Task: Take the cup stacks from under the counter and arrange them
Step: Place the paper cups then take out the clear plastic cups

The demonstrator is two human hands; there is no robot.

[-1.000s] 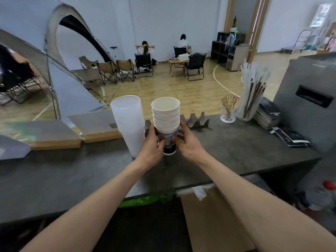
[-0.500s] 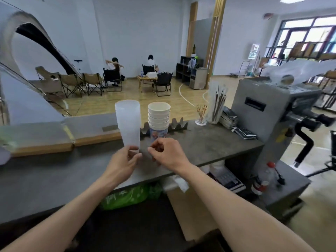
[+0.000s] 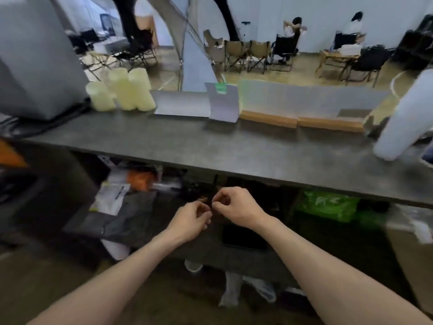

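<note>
My left hand (image 3: 191, 220) and my right hand (image 3: 235, 207) hover close together below the front edge of the grey counter (image 3: 234, 151), fingers loosely curled, holding nothing. A tall frosted plastic cup stack (image 3: 403, 120) stands on the counter at the far right, partly cut off by the frame edge. Three pale yellowish cup stacks (image 3: 121, 90) stand at the counter's back left. The paper cup stack is out of view. The shelf under the counter is dark and blurred.
A large grey machine (image 3: 35, 57) fills the left end of the counter. Under the counter lie a green bag (image 3: 328, 205), an orange item (image 3: 140, 180), white packets (image 3: 110, 199) and a dark flat object (image 3: 243, 236). Clear panels on wooden bases (image 3: 302, 120) line the counter's back.
My hands let go of the paper cup stack and dropped below the counter edge. The view swung left and down, so the paper cups left the frame and the frosted stack moved to the right edge.
</note>
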